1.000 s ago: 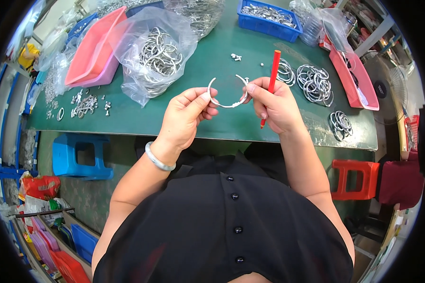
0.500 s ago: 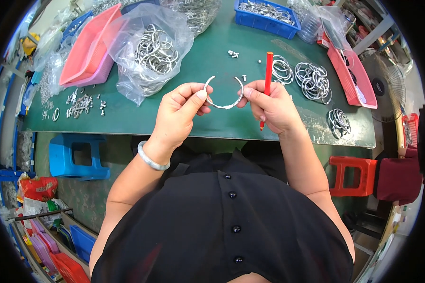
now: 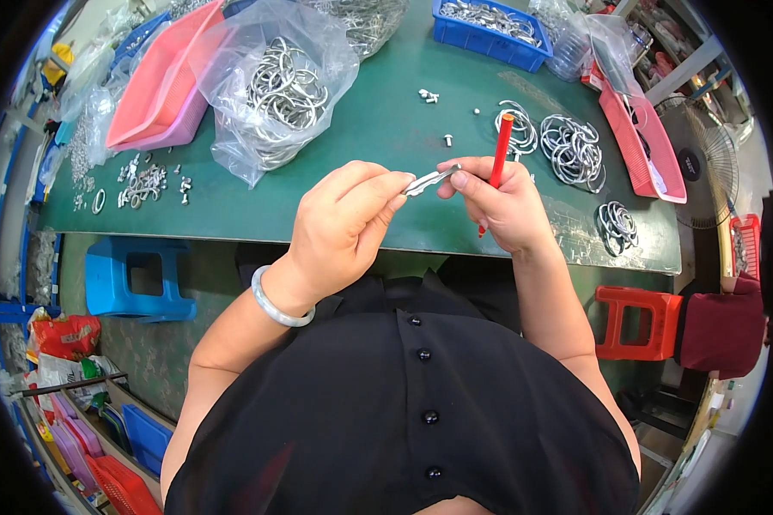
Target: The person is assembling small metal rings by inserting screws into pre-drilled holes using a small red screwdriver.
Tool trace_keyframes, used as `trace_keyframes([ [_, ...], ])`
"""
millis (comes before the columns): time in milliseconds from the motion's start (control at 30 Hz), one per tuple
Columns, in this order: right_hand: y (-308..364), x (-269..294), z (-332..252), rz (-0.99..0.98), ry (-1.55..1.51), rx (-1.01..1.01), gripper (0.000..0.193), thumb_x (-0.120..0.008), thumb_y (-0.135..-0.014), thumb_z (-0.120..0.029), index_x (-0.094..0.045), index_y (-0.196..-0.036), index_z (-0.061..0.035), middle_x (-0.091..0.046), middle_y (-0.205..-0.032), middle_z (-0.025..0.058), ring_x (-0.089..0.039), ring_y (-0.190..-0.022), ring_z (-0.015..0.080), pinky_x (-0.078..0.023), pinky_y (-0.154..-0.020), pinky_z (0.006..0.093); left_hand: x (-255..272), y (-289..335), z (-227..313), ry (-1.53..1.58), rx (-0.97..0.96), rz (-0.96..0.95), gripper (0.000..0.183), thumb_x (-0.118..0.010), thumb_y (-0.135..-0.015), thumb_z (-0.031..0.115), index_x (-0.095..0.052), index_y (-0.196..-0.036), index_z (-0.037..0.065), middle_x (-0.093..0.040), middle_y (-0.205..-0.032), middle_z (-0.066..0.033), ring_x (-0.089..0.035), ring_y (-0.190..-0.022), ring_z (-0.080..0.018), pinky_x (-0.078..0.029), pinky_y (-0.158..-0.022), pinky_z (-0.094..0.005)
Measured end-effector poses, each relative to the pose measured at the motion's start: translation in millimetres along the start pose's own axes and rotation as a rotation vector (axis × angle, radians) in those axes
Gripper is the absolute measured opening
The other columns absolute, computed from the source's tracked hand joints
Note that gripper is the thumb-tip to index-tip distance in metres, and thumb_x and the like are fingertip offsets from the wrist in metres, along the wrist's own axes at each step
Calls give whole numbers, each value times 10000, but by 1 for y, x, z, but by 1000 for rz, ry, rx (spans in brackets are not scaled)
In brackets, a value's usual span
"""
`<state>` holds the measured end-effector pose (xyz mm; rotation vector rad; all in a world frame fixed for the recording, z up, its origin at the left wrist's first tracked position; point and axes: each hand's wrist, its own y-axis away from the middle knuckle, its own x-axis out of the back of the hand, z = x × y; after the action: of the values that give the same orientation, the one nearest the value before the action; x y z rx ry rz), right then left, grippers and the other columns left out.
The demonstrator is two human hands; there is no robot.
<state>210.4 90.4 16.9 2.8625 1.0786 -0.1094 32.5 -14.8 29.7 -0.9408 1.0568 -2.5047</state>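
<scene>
Above the near edge of the green table, both my hands pinch a silver open bangle (image 3: 432,180), seen nearly edge-on. My left hand (image 3: 339,215) has its fingertips closed on one end; a pale bangle (image 3: 276,302) circles that wrist. At the other end, the fingers of my right hand (image 3: 502,202) grip the metal. A red pencil (image 3: 502,148) is tucked upright in the same right hand. Beyond the hands lie a small silver stud (image 3: 448,140) and a few more little metal pieces (image 3: 429,96).
Bundles of silver bangles (image 3: 572,152) lie right on the green table (image 3: 386,103). A clear plastic bag (image 3: 288,94) of bangles and a pink bin (image 3: 159,94) stand left, a blue tray (image 3: 489,33) at the back. Stools, blue (image 3: 137,279) and red (image 3: 638,322), stand below.
The bangle has turned from an open-end-up, face-on view to nearly edge-on. My left hand has rolled over, its back now upward. The red pencil stays in my right hand.
</scene>
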Motion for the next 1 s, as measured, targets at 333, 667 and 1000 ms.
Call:
trace_keyframes([
  [333,10,-3,-2,40,168,136,164,-570,-829,-76,-618,-958,13,-626,-779,51,-550,-659,73,-433,-595,200,4,4,-3,-59,-71,22,155,-581,-761,-49,-598,-914,-34,-586,-797,-136,-571,-666,-216,-454,-574,-257],
  [667,15,-9,-8,51,382,459,117,-603,-774,5,-636,-886,3,-630,-790,80,-587,-704,127,-459,-649,239,2,10,-16,160,102,142,204,-569,-769,-52,-622,-959,1,-605,-818,-107,-573,-680,-166,-453,-596,-243],
  [1000,21,-23,-31,-10,643,551,190,-644,-684,25,-645,-866,-31,-613,-726,85,-580,-610,161,-438,-540,248,-12,22,-34,704,456,151,206,-509,-865,54,-578,-1042,-25,-605,-884,-91,-573,-778,-135,-464,-705,-264],
])
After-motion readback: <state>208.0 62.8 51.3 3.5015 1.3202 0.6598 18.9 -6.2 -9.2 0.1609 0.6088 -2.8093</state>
